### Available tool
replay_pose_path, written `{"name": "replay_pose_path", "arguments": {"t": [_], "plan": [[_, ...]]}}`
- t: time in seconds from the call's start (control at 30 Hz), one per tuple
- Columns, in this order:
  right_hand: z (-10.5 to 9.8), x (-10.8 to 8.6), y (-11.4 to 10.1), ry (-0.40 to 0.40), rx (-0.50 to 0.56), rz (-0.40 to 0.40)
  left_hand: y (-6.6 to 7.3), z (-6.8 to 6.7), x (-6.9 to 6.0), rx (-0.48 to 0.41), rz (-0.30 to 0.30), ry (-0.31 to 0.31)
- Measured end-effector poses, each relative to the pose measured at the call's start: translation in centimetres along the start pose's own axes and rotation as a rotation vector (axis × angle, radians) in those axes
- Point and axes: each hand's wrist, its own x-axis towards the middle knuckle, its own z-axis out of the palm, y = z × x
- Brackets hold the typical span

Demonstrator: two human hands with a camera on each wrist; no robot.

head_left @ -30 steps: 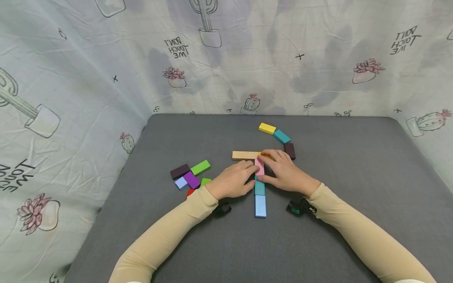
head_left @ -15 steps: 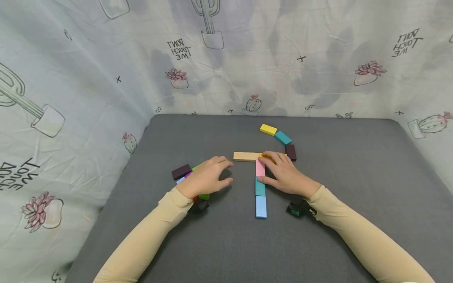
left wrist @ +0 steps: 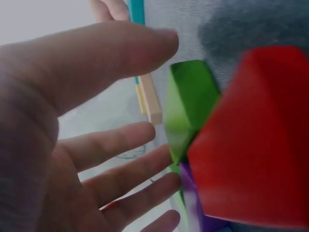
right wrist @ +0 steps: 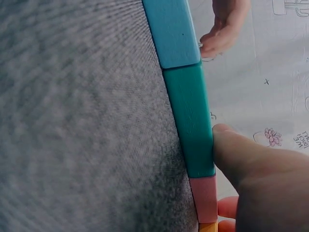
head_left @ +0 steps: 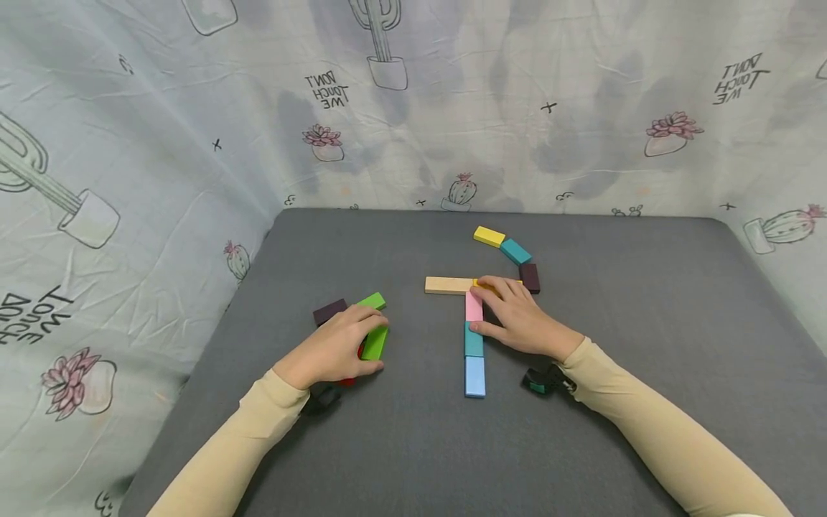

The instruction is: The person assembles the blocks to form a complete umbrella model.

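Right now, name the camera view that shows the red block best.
The left wrist view: the red block fills much of the right side, close up and unobstructed, though cut off at the edge. The head view shows only small red parts beside the left hand; the right wrist view does not show it.

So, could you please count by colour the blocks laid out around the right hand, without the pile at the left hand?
Teal blocks: 2
Yellow block: 1
Dark block: 1
Plain wood block: 1
Yellow-orange block, partly hidden: 1
Pink block: 1
Light blue block: 1
Total visible: 8
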Motion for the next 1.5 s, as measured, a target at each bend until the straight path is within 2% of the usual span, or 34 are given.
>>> {"name": "replay_pose_path", "arguments": {"t": [0.23,0.43,0.6,0.93,1.17,1.33,1.5], "plan": [[-0.1,0.0,0.1,0.002,0.0,-0.007,-0.2,0.3,-0.2,-0.012,0.015,-0.001],[-0.1,0.0,0.3,0.017,-0.004,-0.022,-0.2,0.1,0.8,-0.013,0.003,0.005],[0.0,0.0,0.4,0.028,-0.007,-0.031,-0.4,-0.5,2.8,-0.032,-0.029,0.017],[0.1,0.0,0.4,0.016,-0.02,-0.025,-1.7,-1.2,7.6,-0.035,-0.096,-0.005],[0.3,-0.1,0.4,0.005,-0.022,-0.01,-2.9,-1.0,10.7,-0.037,-0.152,-0.055],[0.3,-0.2,0.3,-0.002,-0.02,0.001,-3.5,-0.6,12.4,-0.045,-0.176,-0.091],[0.2,-0.1,0.3,0.009,-0.021,-0.008,-3.8,-0.3,13.5,-0.085,-0.192,-0.126]]}}
